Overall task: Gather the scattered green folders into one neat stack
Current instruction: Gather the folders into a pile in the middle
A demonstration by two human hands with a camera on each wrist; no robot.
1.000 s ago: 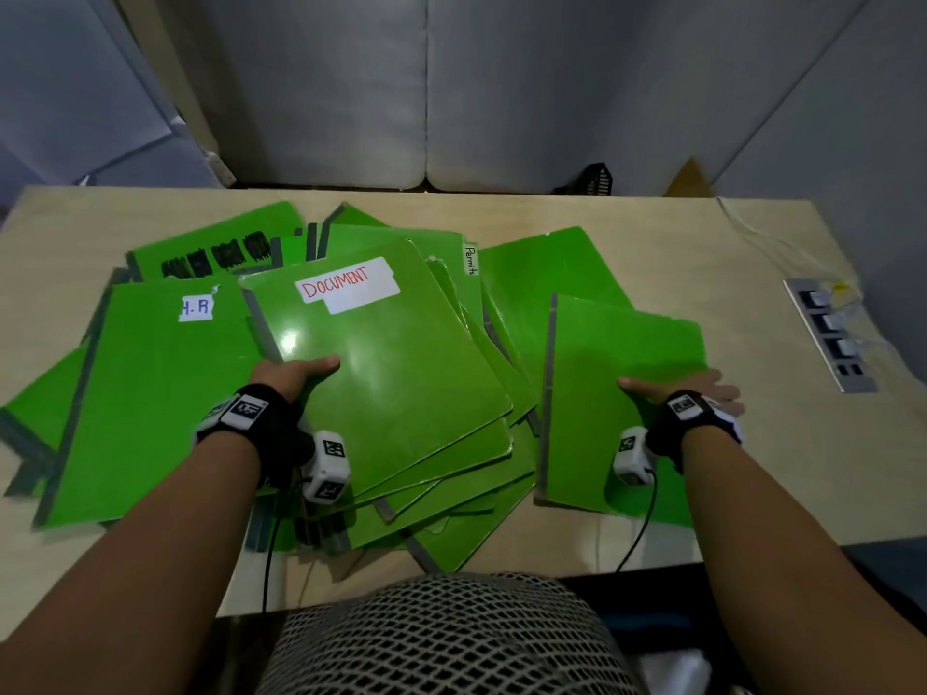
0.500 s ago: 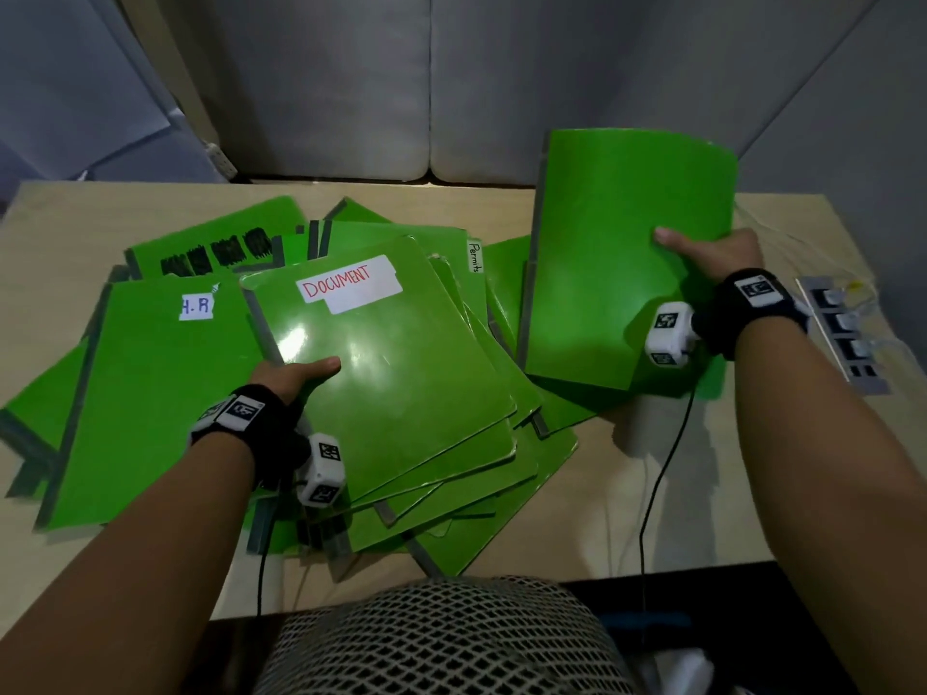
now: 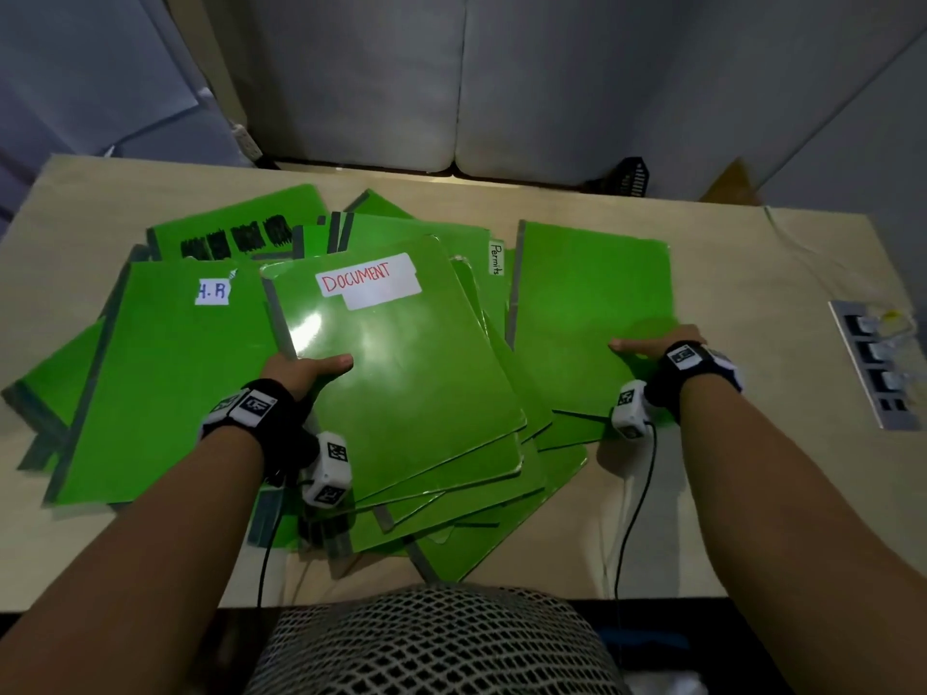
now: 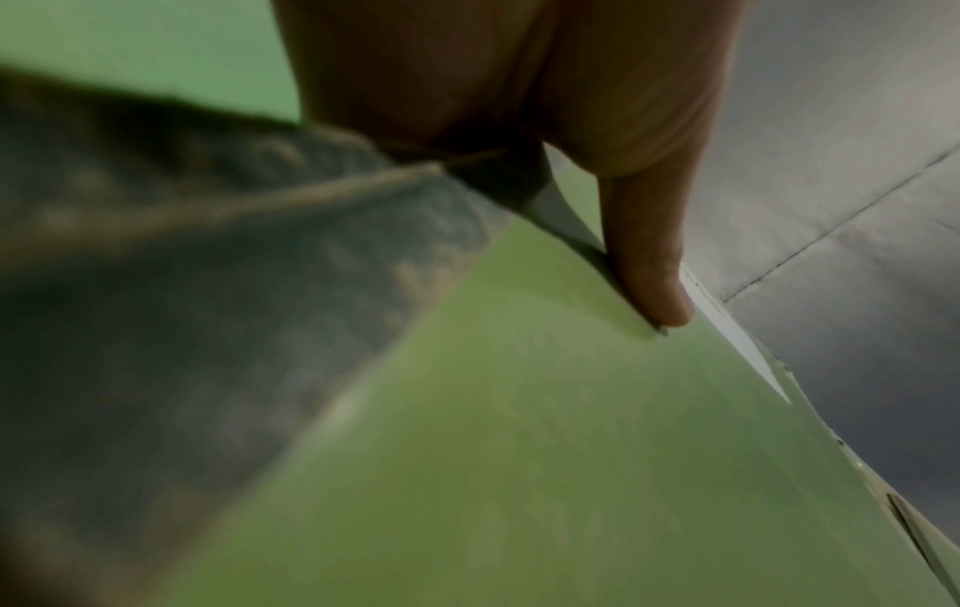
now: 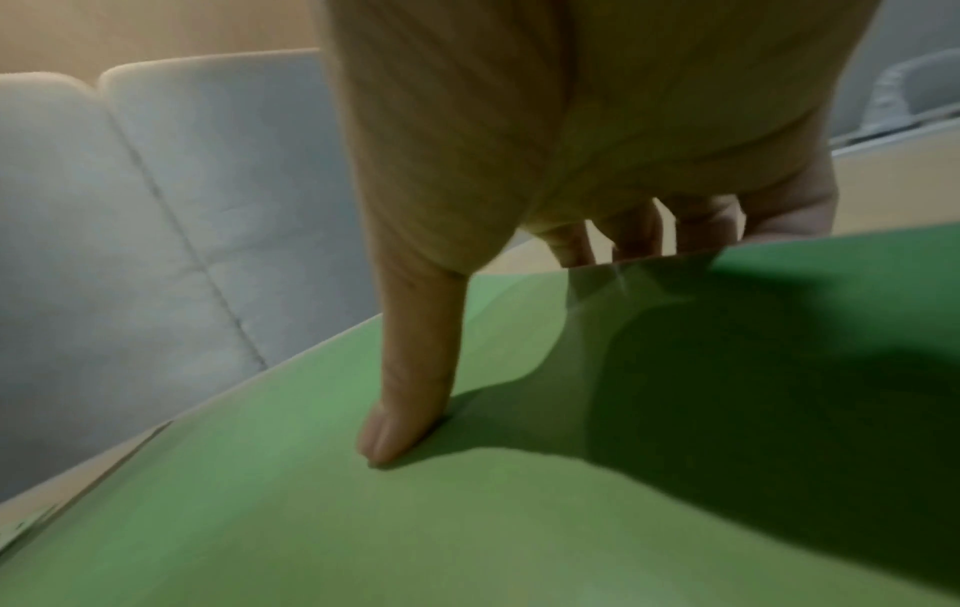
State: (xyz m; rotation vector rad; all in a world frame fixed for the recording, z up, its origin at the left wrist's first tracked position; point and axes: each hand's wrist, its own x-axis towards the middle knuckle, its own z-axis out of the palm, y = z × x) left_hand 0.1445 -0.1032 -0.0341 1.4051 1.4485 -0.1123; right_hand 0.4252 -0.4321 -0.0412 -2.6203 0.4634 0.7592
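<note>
Several green folders lie fanned in a loose pile on the wooden table. The top one bears a "DOCUMENT" label. My left hand grips its left edge, thumb on the cover, fingers hidden underneath. A plain green folder lies tilted over the pile's right side. My right hand pinches its right edge, thumb pressed on top and fingers curled below. An "H.R" folder lies left, a scribbled one behind, and a "Permits" tab shows between.
A grey power strip is set in the table at the right edge, with thin cables near it. A mesh chair back sits at the table's front edge. Grey padded panels stand behind the table.
My right hand raised the plain folder upright from the front right of the table, then lowered it farther back against the pile's right side. The left hand stayed on the DOCUMENT folder.
</note>
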